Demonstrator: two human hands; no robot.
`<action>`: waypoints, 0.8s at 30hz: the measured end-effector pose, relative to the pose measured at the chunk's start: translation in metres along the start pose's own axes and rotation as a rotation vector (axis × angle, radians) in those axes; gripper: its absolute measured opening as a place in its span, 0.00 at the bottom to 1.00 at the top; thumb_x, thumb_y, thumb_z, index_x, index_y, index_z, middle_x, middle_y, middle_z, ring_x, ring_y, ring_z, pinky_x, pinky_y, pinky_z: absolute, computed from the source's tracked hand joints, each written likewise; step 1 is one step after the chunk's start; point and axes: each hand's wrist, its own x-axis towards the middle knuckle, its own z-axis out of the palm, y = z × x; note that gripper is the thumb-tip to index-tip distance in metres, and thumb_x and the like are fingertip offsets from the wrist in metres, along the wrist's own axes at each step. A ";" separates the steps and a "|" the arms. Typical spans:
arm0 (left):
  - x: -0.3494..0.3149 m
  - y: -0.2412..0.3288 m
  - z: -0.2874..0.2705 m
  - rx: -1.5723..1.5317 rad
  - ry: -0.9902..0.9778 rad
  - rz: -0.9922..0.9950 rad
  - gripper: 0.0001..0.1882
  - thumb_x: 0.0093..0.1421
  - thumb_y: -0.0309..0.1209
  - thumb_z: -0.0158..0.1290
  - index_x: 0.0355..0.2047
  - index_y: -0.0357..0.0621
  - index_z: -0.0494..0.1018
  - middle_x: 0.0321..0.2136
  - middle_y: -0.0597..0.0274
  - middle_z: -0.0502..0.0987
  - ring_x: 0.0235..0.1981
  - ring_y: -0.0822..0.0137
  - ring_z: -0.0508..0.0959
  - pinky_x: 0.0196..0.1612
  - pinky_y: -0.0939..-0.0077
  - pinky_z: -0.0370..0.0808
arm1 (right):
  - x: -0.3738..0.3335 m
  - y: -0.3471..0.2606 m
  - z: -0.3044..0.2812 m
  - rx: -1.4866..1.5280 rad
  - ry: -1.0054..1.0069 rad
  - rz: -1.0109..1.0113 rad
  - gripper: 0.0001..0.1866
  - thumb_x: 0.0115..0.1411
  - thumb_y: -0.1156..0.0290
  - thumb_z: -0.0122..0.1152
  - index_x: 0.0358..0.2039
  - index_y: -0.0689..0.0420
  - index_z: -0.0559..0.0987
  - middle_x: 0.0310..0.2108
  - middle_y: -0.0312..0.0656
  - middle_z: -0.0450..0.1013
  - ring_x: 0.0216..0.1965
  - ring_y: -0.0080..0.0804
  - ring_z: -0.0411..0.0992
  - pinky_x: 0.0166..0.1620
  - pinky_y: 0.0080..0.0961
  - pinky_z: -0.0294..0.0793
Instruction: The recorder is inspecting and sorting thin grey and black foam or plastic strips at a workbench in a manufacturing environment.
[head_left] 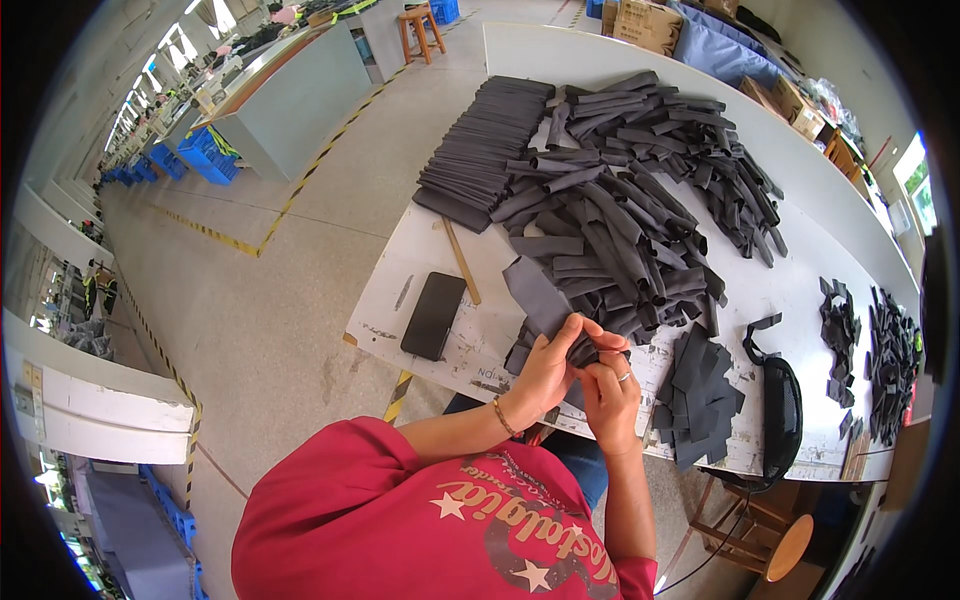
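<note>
A flat dark grey fabric strip (537, 294) stands tilted up in my left hand (543, 375), the thumb and fingers closed round its lower part. Close against it, my right hand (611, 392) pinches the near end of the same piece, with a ring on one finger. The fingers cover the pinched end, so its shape is hidden. Just beyond my hands lies a big loose heap of rolled dark fabric tubes (612, 225). Right of my right hand is a pile of flat dark pieces (698, 395).
On the white table (383, 315) lie a black phone (434, 316), a wooden ruler (461, 262) and a neat row of stacked strips (480, 150). A black mesh object (782, 415) sits at the right, near more small dark pieces (892, 365). A wooden stool (790, 548) stands below.
</note>
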 end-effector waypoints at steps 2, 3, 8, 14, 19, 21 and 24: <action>0.001 -0.001 -0.001 -0.020 -0.025 0.012 0.19 0.69 0.44 0.43 0.38 0.39 0.71 0.39 0.47 0.79 0.45 0.56 0.79 0.51 0.64 0.74 | 0.000 0.001 -0.001 -0.001 -0.011 0.030 0.09 0.47 0.84 0.65 0.28 0.62 0.74 0.32 0.46 0.72 0.32 0.46 0.74 0.34 0.34 0.74; 0.002 -0.001 -0.002 -0.011 -0.005 0.010 0.19 0.69 0.44 0.43 0.38 0.39 0.71 0.39 0.47 0.79 0.45 0.56 0.79 0.51 0.64 0.74 | 0.001 0.001 -0.002 -0.001 -0.012 0.032 0.09 0.47 0.84 0.65 0.28 0.62 0.74 0.32 0.46 0.72 0.32 0.46 0.74 0.34 0.34 0.74; 0.005 0.005 -0.001 0.041 -0.019 -0.008 0.21 0.70 0.44 0.41 0.44 0.36 0.72 0.46 0.46 0.77 0.47 0.57 0.78 0.52 0.65 0.74 | -0.001 -0.005 0.005 0.064 0.022 0.247 0.10 0.50 0.81 0.67 0.30 0.62 0.73 0.37 0.46 0.71 0.37 0.44 0.73 0.37 0.34 0.74; 0.016 0.018 0.003 0.127 -0.061 0.114 0.24 0.70 0.47 0.39 0.50 0.40 0.71 0.54 0.46 0.72 0.55 0.54 0.72 0.57 0.60 0.69 | -0.007 -0.010 0.022 0.503 0.259 0.564 0.09 0.56 0.81 0.63 0.34 0.60 0.73 0.44 0.39 0.67 0.44 0.25 0.65 0.47 0.18 0.65; 0.017 0.024 0.003 0.129 -0.188 0.137 0.24 0.70 0.47 0.38 0.53 0.42 0.70 0.58 0.49 0.68 0.61 0.54 0.66 0.60 0.57 0.65 | -0.008 -0.016 -0.005 0.682 0.242 0.715 0.14 0.57 0.74 0.65 0.42 0.62 0.71 0.47 0.44 0.67 0.44 0.27 0.67 0.46 0.24 0.69; 0.016 0.023 0.003 0.133 -0.218 0.126 0.23 0.70 0.46 0.39 0.53 0.43 0.70 0.59 0.49 0.67 0.63 0.54 0.64 0.61 0.56 0.64 | -0.003 -0.019 -0.009 0.801 0.255 0.851 0.22 0.62 0.66 0.60 0.51 0.64 0.67 0.47 0.44 0.70 0.41 0.24 0.70 0.42 0.23 0.72; 0.015 0.021 0.002 0.169 -0.260 0.096 0.22 0.70 0.45 0.38 0.53 0.44 0.71 0.59 0.49 0.67 0.64 0.53 0.62 0.62 0.54 0.62 | 0.009 -0.017 -0.007 1.120 0.287 0.947 0.11 0.64 0.67 0.58 0.39 0.63 0.75 0.37 0.35 0.72 0.32 0.19 0.68 0.37 0.21 0.70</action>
